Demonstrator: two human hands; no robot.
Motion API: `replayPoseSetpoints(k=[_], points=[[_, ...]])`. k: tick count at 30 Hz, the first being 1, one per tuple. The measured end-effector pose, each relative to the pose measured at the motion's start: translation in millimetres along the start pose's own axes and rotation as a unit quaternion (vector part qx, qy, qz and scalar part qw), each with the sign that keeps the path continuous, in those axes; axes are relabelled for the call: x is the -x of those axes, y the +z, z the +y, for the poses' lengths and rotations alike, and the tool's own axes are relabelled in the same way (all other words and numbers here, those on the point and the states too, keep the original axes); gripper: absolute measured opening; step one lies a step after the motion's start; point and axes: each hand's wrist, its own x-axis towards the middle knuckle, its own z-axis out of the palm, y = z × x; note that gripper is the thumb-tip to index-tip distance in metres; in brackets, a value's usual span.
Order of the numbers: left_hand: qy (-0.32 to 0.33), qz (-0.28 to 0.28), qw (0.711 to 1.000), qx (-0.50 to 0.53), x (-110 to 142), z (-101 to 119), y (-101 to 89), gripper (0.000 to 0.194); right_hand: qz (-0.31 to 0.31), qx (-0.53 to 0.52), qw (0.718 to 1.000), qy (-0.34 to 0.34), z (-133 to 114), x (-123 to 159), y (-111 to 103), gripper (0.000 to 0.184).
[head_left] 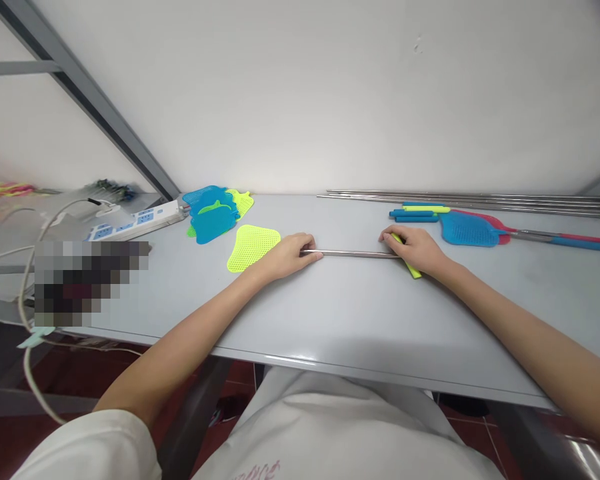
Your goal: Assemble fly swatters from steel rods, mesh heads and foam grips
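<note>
At the bottom of the frame, nearest you, your pale clothing [340, 433] meets the front edge of the worktop [340, 320], with the dark red floor [210, 433] showing below. Your forearms come in from the lower left and lower right. At the centre, your left hand [296, 255] has a narrow grip, thumb and fingers pinched on a metal rod [350, 253] near its left end. The rod lies crosswise in the middle of the frame, running to your right hand [414, 248]. That grip is narrow too, with the fingers around a yellow handle sleeve [414, 269], which slants across the rod's right end; you cannot tell whether the rod is inside it.

Just left of your left hand, a yellow mesh head [250, 245] lies flat, partly behind your wrist. Farther back, at centre left, are a pile of blue and green mesh heads [215, 223] and a white power strip [140, 222]. Beyond your right hand lie blue and yellow sleeves [416, 217], then blue and red swatters [470, 229] at the right. Several long metal rods [480, 199] run along the foot of the white wall [305, 100].
</note>
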Motion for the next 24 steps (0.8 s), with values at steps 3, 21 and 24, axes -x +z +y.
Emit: replayPoseSetpoints(k=[3,21,24], points=[[0.001,-0.001,1.000,-0.002,-0.1,-0.1,0.3,0.028,0.002,0.002,1.000,0.000,0.3,0.1,0.0,0.030],[-0.004,-0.002,1.000,0.005,0.2,0.5,1.5,0.025,-0.001,0.002,1.000,-0.009,-0.1,0.0,-1.3,0.030],[-0.003,-0.001,1.000,0.005,0.2,0.7,1.4,0.025,-0.002,0.006,1.000,-0.006,-0.5,0.3,-1.6,0.029]])
